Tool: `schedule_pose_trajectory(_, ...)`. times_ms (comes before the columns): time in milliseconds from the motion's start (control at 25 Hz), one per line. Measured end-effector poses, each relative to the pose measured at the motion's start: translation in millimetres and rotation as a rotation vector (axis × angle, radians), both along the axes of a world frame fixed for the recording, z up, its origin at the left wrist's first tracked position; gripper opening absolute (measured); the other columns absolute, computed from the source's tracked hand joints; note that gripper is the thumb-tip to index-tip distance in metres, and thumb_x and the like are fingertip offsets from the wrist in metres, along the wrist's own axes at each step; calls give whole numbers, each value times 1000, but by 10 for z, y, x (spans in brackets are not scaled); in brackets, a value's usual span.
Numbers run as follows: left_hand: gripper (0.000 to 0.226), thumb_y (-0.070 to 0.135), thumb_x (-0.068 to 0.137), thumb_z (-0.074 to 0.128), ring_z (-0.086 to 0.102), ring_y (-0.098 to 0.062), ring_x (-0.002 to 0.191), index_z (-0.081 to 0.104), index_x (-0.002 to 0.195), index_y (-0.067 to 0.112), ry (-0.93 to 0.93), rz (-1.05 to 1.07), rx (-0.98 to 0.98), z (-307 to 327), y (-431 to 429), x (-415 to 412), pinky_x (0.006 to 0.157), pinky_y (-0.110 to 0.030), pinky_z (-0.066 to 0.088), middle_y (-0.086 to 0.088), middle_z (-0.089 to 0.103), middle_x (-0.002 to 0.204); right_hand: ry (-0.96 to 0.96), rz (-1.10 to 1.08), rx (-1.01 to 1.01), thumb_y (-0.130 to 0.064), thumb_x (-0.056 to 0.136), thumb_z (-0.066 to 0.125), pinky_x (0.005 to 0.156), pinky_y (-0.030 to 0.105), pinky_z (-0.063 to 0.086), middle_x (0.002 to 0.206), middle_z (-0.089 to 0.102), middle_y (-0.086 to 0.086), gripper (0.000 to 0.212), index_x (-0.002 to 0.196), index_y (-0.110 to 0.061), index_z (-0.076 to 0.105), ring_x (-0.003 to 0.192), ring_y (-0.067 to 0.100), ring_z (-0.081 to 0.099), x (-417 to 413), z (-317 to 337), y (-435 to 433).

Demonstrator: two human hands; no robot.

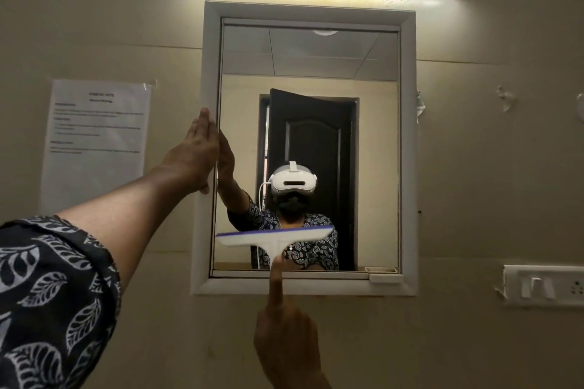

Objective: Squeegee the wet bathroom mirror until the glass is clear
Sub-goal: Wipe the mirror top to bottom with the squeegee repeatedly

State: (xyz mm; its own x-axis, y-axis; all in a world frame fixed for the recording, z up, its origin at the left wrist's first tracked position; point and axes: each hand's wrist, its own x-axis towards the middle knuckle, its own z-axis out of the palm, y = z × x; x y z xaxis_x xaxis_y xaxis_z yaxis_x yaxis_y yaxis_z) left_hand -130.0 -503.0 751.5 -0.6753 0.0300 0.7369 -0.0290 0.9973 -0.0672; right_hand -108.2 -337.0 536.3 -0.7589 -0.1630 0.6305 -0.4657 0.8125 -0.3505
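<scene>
The mirror (376, 167) glass is open above the squeegee (275, 235) and to the right; the left hand (196, 155) covers the left frame edge.

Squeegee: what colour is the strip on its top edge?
Purple, on a white squeegee; the head view shows it.

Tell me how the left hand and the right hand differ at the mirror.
The left hand lies flat with straight fingers; the right hand is curled, index finger stretched upward. The left hand rests on the left side of the mirror frame; the right hand sits mostly below its bottom edge. The left hand holds no tool; the right hand holds the squeegee, blade across the lower glass. Both reach toward the mirror.
</scene>
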Motion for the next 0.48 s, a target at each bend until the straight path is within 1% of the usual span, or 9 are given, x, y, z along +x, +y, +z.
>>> schedule_pose_trajectory(80, 112, -5, 75, 71, -13, -31, 146, -14, 148, 1, 8, -27, 8, -5, 31, -66, 119, -38, 14, -13, -24, 155, -51, -124, 3, -30, 91, 46, 60, 21, 41, 75, 50, -2, 89, 141, -25, -28, 59, 10, 43, 98, -88, -58)
schedule_pose_trajectory(120, 108, -10, 78, 66, -14, -33, 145, -16, 147, -1, -3, -63, 41, 6, 59, -88, 119, -41, 12, -13, -25, 155, -23, -203, -6, -32, 79, 64, 53, 21, 41, 63, 52, -1, 92, 149, -20, 6, 51, 8, 38, 105, -135, -83)
schedule_pose_trajectory(160, 101, -15, 81, 58, -15, -36, 144, -19, 146, -2, -3, -93, 105, 6, 83, -99, 120, -45, 8, -14, -26, 154, -86, -173, 20, -31, 59, 81, 43, 19, 35, 48, 47, -1, 91, 140, -19, 41, 43, 7, 29, 224, -138, -48)
schedule_pose_trajectory(200, 97, -18, 83, 53, -16, -38, 144, -20, 145, -4, -8, -117, 134, 11, 84, -123, 120, -47, 7, -15, -26, 153, -64, -155, 79, -29, 48, 86, 41, 18, 28, 41, 40, -1, 87, 129, -24, 56, 40, 7, 25, 333, -102, -39)
schedule_pose_trajectory(240, 100, -15, 82, 57, -15, -37, 144, -19, 145, -3, 1, -93, 121, 21, 73, -118, 120, -44, 8, -15, -26, 154, -177, -89, 85, -30, 56, 82, 45, 19, 29, 47, 39, -1, 85, 134, -30, 50, 43, 8, 29, 451, -27, -5)
schedule_pose_trajectory(280, 107, -10, 78, 65, -14, -34, 145, -17, 147, -2, 5, -47, 67, 25, 45, -118, 120, -40, 10, -15, -25, 154, -253, -57, 37, -30, 74, 67, 52, 20, 34, 59, 44, -2, 81, 145, -35, 28, 50, 9, 39, 526, 63, 35)
schedule_pose_trajectory(320, 112, -5, 75, 71, -13, -32, 145, -15, 148, -1, 12, -18, 22, 20, 37, -99, 119, -38, 12, -15, -25, 155, -178, -21, -6, -29, 86, 51, 56, 22, 40, 69, 47, -3, 77, 147, -39, 6, 58, 10, 47, 530, 149, 94)
schedule_pose_trajectory(360, 113, -3, 74, 72, -13, -32, 146, -13, 148, -1, 7, 8, 13, 17, 42, -69, 119, -37, 14, -16, -24, 155, -76, 21, 1, -26, 91, 44, 59, 21, 46, 74, 50, -5, 74, 147, -37, -4, 62, 9, 52, 533, 343, 203)
schedule_pose_trajectory(480, 113, -3, 74, 73, -13, -33, 145, -13, 148, -2, -16, 53, 6, 24, 92, -42, 119, -39, 15, -18, -25, 154, 303, 130, -277, -14, 92, 47, 45, 24, 54, 78, 58, 5, 58, 141, -18, 16, 54, 15, 59, 380, 1421, 521)
